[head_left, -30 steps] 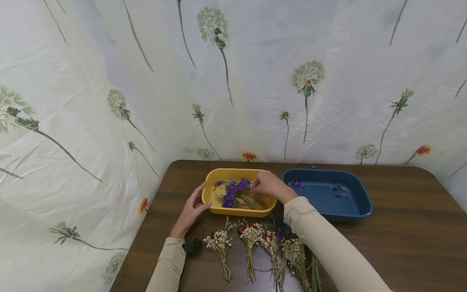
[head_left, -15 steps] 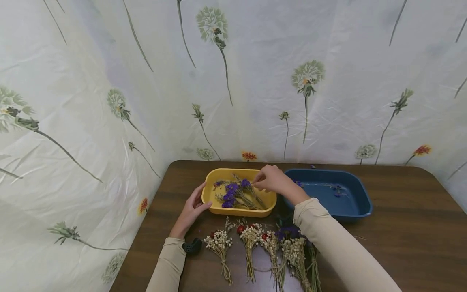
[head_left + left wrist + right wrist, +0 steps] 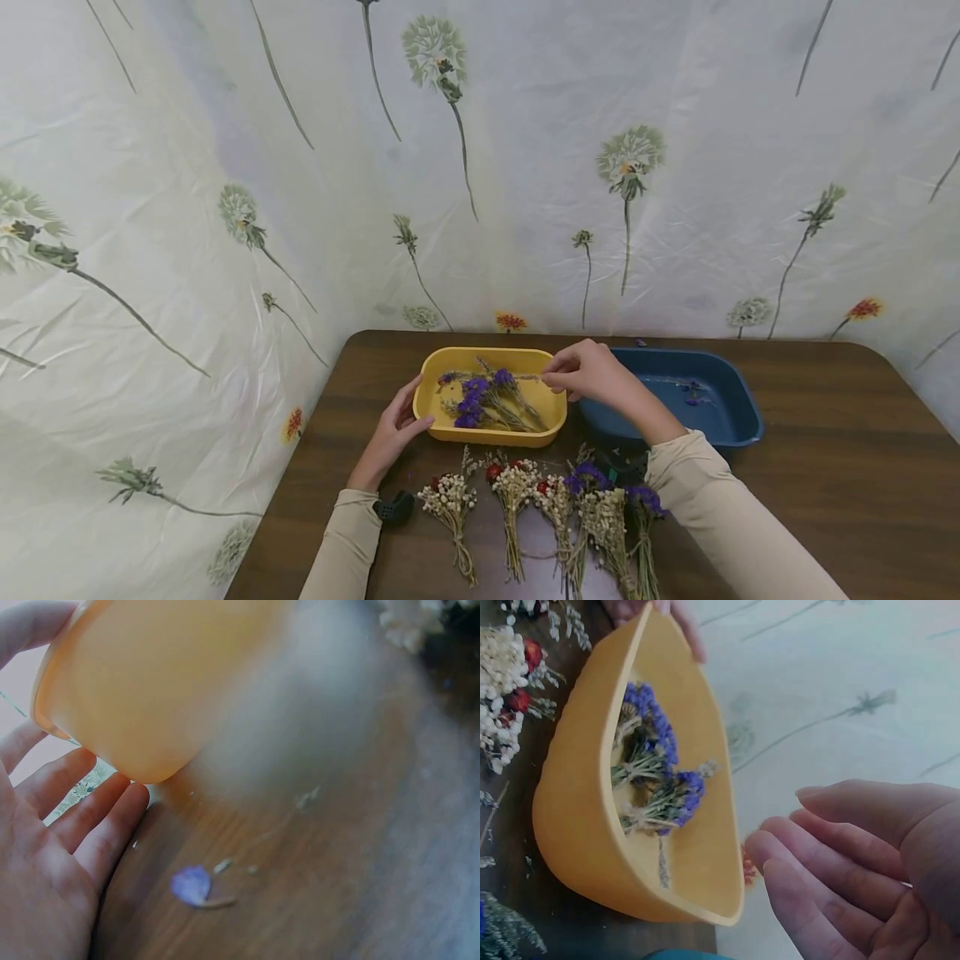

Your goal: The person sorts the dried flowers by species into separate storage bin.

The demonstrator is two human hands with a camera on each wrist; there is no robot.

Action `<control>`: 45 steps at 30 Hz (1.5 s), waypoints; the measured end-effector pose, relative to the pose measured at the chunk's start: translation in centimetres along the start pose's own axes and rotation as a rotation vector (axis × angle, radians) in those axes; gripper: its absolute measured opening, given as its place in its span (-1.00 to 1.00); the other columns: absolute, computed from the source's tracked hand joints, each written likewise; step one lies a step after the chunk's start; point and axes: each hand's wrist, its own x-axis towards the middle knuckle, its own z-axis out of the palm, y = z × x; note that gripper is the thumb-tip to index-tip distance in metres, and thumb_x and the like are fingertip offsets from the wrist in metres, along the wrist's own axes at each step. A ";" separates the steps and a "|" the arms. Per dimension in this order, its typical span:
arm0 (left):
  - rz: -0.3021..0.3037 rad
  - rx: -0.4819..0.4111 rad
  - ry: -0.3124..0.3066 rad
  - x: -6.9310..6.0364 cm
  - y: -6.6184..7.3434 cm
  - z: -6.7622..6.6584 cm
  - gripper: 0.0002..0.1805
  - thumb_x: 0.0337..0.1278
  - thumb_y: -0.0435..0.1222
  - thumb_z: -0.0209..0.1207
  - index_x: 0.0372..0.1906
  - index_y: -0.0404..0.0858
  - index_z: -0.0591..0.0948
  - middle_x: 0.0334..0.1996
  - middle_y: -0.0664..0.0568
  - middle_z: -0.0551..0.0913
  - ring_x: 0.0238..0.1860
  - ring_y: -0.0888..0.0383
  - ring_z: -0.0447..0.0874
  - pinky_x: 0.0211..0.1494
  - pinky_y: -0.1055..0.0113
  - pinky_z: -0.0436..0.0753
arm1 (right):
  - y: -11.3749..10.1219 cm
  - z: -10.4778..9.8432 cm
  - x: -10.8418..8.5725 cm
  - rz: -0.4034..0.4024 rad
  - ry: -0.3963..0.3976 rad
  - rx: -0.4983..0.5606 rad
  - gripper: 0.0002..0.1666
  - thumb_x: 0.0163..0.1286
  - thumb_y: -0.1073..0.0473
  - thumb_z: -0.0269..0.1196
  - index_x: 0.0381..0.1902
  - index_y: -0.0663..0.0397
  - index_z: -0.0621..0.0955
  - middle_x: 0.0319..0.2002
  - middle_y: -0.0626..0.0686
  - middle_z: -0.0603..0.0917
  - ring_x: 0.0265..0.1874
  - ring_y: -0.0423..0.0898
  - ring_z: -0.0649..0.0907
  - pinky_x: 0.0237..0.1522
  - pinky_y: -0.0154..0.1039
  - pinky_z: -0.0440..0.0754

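A yellow tray (image 3: 495, 436) holds small tied bunches of purple dried flowers (image 3: 471, 398). At its left end my left hand (image 3: 396, 421) grips the rim, thumb toward the front corner and fingers along the outside; the left wrist view has that hand (image 3: 60, 817) against the yellow wall (image 3: 150, 682). My right hand (image 3: 592, 372) hovers by the tray's right end. Seen in the right wrist view, this hand (image 3: 855, 870) has loosely bent fingers with nothing between them, apart from the tray (image 3: 577, 802). Two purple bunches (image 3: 686, 799) lie inside, stems bound.
A blue tray (image 3: 738, 408) with a few purple bits stands to the right, partly behind my right forearm. Along the table's front lie several tied dried bouquets, including a white one (image 3: 450, 500) and a purple one (image 3: 647, 502). A loose purple petal (image 3: 190, 886) lies near my left hand.
My right hand has drawn out of the yellow tray toward the right, uncovering a purple bunch there. My left hand has stayed at the tray's left end.
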 end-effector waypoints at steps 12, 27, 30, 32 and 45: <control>0.012 0.007 0.004 0.0 -0.2 -0.2 -0.21 0.44 -0.35 0.21 0.64 0.01 0.19 0.60 -0.14 0.26 0.52 -0.20 0.37 0.35 0.28 0.59 | 0.8 0.0 -4.6 -0.003 0.038 0.035 -0.74 0.45 0.10 0.35 -0.05 0.14 0.79 -0.27 0.14 0.84 -0.37 -0.10 0.79 -0.35 -0.16 0.78; 0.021 0.017 0.010 0.0 -0.2 -0.1 -0.20 0.43 -0.36 0.22 0.64 0.01 0.18 0.60 -0.15 0.27 0.52 -0.21 0.36 0.45 -0.06 0.50 | 2.6 0.7 -9.7 0.071 0.030 0.054 -0.67 0.41 0.02 0.39 -0.04 0.14 0.77 -0.26 0.12 0.85 -0.31 0.02 0.81 -0.33 -0.09 0.77; 0.021 0.016 0.010 0.0 -0.1 -0.1 -0.20 0.43 -0.35 0.22 0.64 0.03 0.19 0.60 -0.14 0.27 0.52 -0.21 0.37 0.44 -0.06 0.51 | 3.1 0.8 -10.7 0.080 0.019 0.055 -0.66 0.41 0.02 0.38 -0.05 0.18 0.77 -0.28 0.12 0.85 -0.33 0.01 0.81 -0.38 -0.15 0.76; 0.022 0.017 0.007 0.0 -0.1 -0.1 -0.20 0.43 -0.35 0.22 0.64 0.04 0.19 0.60 -0.14 0.27 0.52 -0.21 0.38 0.42 0.03 0.54 | 3.4 0.9 -11.4 0.090 0.009 0.060 -0.64 0.41 0.02 0.39 -0.05 0.19 0.77 -0.28 0.11 0.85 -0.34 0.00 0.82 -0.39 -0.18 0.75; 0.007 0.004 0.009 0.1 -0.3 0.0 -0.20 0.42 -0.32 0.24 0.64 0.06 0.19 0.59 -0.11 0.28 0.53 -0.18 0.36 0.44 0.06 0.53 | 6.4 1.5 -14.6 0.151 0.002 0.053 -0.72 0.39 0.03 0.40 -0.16 0.14 0.78 -0.35 0.03 0.83 -0.49 -0.07 0.75 -0.51 -0.18 0.71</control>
